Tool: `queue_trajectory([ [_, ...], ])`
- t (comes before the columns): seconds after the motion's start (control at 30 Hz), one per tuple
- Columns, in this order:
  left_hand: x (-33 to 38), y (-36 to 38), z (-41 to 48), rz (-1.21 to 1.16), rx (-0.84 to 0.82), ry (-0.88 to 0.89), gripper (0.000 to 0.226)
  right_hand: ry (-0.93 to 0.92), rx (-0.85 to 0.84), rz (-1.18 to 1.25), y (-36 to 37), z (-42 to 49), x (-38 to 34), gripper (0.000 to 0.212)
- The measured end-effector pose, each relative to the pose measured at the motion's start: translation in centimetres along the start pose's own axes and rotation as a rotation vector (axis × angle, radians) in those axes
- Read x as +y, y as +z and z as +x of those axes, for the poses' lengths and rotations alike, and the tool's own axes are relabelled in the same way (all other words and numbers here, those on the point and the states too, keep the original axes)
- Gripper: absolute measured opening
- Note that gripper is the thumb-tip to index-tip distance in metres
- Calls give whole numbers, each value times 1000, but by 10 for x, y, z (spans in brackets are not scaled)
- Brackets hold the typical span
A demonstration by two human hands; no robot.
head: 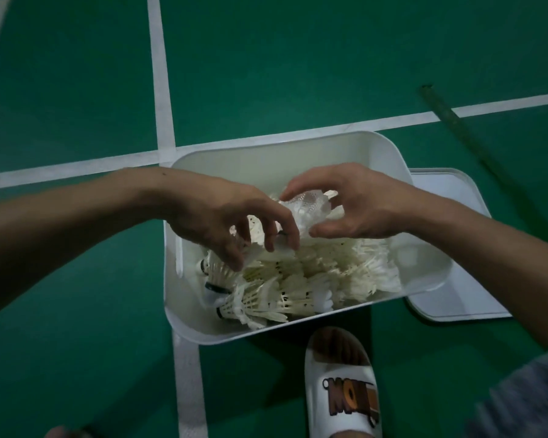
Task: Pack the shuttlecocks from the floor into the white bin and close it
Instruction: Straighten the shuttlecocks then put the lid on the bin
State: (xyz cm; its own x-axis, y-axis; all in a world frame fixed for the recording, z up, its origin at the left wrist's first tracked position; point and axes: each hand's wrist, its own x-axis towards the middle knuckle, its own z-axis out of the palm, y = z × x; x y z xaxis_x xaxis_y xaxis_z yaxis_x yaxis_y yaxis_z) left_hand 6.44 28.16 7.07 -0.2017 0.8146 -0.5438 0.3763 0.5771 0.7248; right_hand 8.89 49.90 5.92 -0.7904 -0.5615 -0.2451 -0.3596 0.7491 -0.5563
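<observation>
Over the bin (266, 162) | right hand (361, 203) pinches blurred shuttlecocks (307, 210) | left hand (215, 216) curled above the pile (314, 273), grip unclear | lid (450, 188) under right forearm | stick (456, 128) beyond it | slipper (339, 384) nearer than both hands

Floor (298, 58) seen green, crossed by white lines (160, 74). Bin (266, 153), lid (450, 184) and shuttlecocks (298, 279) seen white, corks (211, 295) banded black. Slipper (339, 384) white, lettered orange-brown with black outline.

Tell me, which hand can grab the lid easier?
Probably the right hand: the lid lies on the floor on that side of the white bin. It must first drop the shuttlecock it holds.
</observation>
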Motion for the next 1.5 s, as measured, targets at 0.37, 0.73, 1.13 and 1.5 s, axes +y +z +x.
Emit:
queue_trajectory([
  [0.37, -21, 0, -28, -97, 165, -75, 70, 94, 29, -210, 6, -15, -6, 49],
  [0.73, -32, -3, -38, -6, 342, -208, 40, 50, -106, -250, 58, -14, -43, 47],
  [1.13, -15, -1, -43, -110, 563, -74, 36, 116, -129, -278, 66, -15, -33, 67],
  [1.5, 20, 28, -11, -195, 651, 115, 60, 136, 118, 611, 16, -20, -26, 92],
])
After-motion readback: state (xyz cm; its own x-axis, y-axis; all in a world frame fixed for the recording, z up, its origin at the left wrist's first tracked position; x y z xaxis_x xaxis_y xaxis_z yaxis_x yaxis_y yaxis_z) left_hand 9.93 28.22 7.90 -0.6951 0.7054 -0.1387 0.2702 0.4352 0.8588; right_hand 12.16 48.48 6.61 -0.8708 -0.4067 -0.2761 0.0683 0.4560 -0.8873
